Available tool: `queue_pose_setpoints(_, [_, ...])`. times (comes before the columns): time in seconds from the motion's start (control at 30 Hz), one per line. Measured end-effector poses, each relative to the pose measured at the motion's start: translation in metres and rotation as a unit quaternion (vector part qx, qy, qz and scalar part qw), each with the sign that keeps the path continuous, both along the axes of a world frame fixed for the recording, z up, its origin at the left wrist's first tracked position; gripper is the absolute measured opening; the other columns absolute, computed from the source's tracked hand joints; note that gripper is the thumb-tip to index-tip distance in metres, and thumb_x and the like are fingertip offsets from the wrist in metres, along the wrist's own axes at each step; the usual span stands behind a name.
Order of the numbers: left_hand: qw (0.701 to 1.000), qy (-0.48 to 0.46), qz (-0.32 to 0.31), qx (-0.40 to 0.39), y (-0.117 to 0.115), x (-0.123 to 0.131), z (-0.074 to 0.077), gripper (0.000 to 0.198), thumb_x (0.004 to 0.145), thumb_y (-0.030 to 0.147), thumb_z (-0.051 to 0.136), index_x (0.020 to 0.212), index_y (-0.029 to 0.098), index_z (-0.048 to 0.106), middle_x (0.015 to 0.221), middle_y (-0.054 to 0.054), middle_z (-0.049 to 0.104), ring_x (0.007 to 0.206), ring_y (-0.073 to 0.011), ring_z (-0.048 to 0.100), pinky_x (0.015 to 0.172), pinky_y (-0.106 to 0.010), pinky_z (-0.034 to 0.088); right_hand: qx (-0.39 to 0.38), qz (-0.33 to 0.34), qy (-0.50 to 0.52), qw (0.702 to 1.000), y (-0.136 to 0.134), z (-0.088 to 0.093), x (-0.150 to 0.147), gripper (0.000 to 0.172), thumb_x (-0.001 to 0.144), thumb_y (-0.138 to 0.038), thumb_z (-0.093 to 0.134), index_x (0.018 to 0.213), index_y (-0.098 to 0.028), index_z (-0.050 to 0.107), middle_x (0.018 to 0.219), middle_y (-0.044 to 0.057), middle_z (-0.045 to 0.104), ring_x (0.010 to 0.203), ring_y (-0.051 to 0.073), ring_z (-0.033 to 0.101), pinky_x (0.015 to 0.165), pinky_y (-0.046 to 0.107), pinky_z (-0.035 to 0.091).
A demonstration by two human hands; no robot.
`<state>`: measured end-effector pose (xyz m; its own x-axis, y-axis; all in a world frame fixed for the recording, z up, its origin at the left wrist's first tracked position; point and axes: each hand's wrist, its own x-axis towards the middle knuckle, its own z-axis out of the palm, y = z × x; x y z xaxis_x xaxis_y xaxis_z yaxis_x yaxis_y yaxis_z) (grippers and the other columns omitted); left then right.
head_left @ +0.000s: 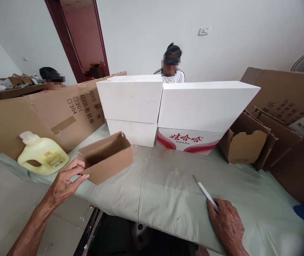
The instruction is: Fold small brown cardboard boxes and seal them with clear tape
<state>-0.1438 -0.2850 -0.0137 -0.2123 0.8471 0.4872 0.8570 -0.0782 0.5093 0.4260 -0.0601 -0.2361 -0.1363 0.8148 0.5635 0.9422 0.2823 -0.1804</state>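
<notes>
My left hand (pixel 69 177) pinches the near left edge of an open-topped brown cardboard box (pixel 112 161), fingers and thumb on either side of its wall. The box is tilted, and its dark inside faces up. My right hand (pixel 226 220) rests on the cloth-covered table (pixel 165 188), wrapped round a slim white and silver pen-like tool (pixel 206 192). The tool's tip points away from me to the upper left; its exact kind I cannot tell. Left of the box stands a yellow detergent jug (pixel 44 154) with a whitish cap.
White boxes (pixel 130 101) stand stacked in the middle, over a red-printed carton (pixel 189 140). A large printed carton (pixel 69 110) borders the left side. Brown cartons (pixel 248 145) crowd the right. Two people sit beyond, one (pixel 178 76) behind the white boxes.
</notes>
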Motion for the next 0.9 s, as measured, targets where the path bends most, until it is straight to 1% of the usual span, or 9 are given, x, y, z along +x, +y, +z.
queue_pose_setpoints(0.13, [0.993,0.002,-0.115,-0.031,0.004,0.027,-0.001,0.025,0.105,0.034,0.064,0.085,0.021,0.070,0.103,-0.008,0.066,0.086,-0.0177,0.064,0.054,-0.021,0.044,-0.011,-0.004,-0.008,1.000,-0.002,0.005,0.000,0.035,0.104,-0.045,0.046,0.093,-0.021,0.070,0.092,0.016,0.071,0.090,0.034,0.066,0.082,0.045,0.051])
queue_pose_setpoints(0.2, [0.988,0.006,-0.143,-0.056,0.008,0.035,-0.005,0.029,0.106,0.033,0.061,0.081,0.020,0.070,0.107,-0.010,0.068,0.086,-0.0180,0.065,0.064,-0.023,0.051,-0.027,-0.003,-0.008,1.000,-0.005,0.009,0.001,0.034,0.103,-0.044,0.047,0.094,-0.021,0.070,0.092,0.015,0.070,0.092,0.034,0.065,0.083,0.045,0.051])
queue_pose_setpoints(0.3, [0.982,-0.002,-0.159,-0.101,0.014,0.041,-0.014,0.031,0.104,0.037,0.060,0.080,0.022,0.075,0.118,-0.012,0.072,0.092,-0.0221,0.069,0.079,-0.029,0.059,-0.048,0.005,0.005,0.999,-0.007,0.017,0.000,0.035,0.103,-0.043,0.047,0.100,-0.019,0.071,0.096,0.016,0.071,0.095,0.035,0.065,0.086,0.046,0.052])
queue_pose_setpoints(0.4, [0.979,-0.024,-0.151,-0.132,0.015,0.041,-0.024,0.026,0.102,0.041,0.062,0.095,0.027,0.084,0.130,-0.013,0.073,0.110,-0.0279,0.073,0.090,-0.034,0.062,-0.047,0.037,0.042,0.997,-0.009,0.030,-0.009,0.038,0.103,-0.047,0.050,0.113,-0.018,0.071,0.107,0.018,0.071,0.104,0.035,0.065,0.096,0.050,0.053])
queue_pose_setpoints(0.5, [0.980,-0.040,-0.143,-0.133,0.012,0.039,-0.030,0.030,0.098,0.038,0.067,0.123,0.033,0.083,0.141,-0.011,0.072,0.131,-0.0309,0.070,0.108,-0.039,0.061,-0.059,0.109,0.108,0.986,-0.012,0.048,-0.030,0.045,0.104,-0.054,0.056,0.128,-0.018,0.069,0.123,0.019,0.071,0.120,0.036,0.065,0.109,0.053,0.052])
queue_pose_setpoints(0.57, [0.980,-0.047,-0.143,-0.129,0.009,0.039,-0.032,0.040,0.097,0.034,0.068,0.136,0.036,0.078,0.146,-0.010,0.071,0.137,-0.0311,0.068,0.115,-0.041,0.058,-0.100,0.173,0.161,0.966,-0.016,0.060,-0.049,0.053,0.104,-0.058,0.061,0.141,-0.020,0.065,0.140,0.020,0.066,0.133,0.035,0.062,0.115,0.054,0.051])
queue_pose_setpoints(0.63, [0.981,-0.045,-0.141,-0.126,0.008,0.041,-0.033,0.044,0.098,0.031,0.068,0.142,0.038,0.073,0.149,-0.008,0.070,0.137,-0.0313,0.068,0.117,-0.043,0.058,-0.169,0.240,0.207,0.933,-0.020,0.071,-0.070,0.064,0.103,-0.061,0.066,0.155,-0.026,0.057,0.158,0.018,0.057,0.146,0.035,0.057,0.120,0.055,0.050])
queue_pose_setpoints(0.77, [0.990,-0.049,-0.101,-0.082,0.006,0.042,-0.043,0.049,0.098,0.029,0.068,0.146,0.041,0.067,0.153,-0.007,0.065,0.123,-0.0290,0.072,0.099,-0.039,0.066,-0.307,0.347,0.245,0.852,-0.014,0.079,-0.114,0.098,0.094,-0.066,0.079,0.175,-0.036,0.032,0.181,0.014,0.034,0.166,0.037,0.035,0.131,0.062,0.038])
queue_pose_setpoints(0.9, [0.991,-0.119,-0.048,-0.043,-0.001,0.032,-0.067,0.064,0.092,0.039,0.078,0.153,0.039,0.059,0.154,-0.010,0.061,0.114,-0.0287,0.074,0.088,-0.039,0.068,-0.382,0.401,0.262,0.790,0.000,0.081,-0.154,0.132,0.078,-0.076,0.090,0.180,-0.031,0.019,0.187,0.018,0.019,0.172,0.039,0.019,0.139,0.063,0.019])
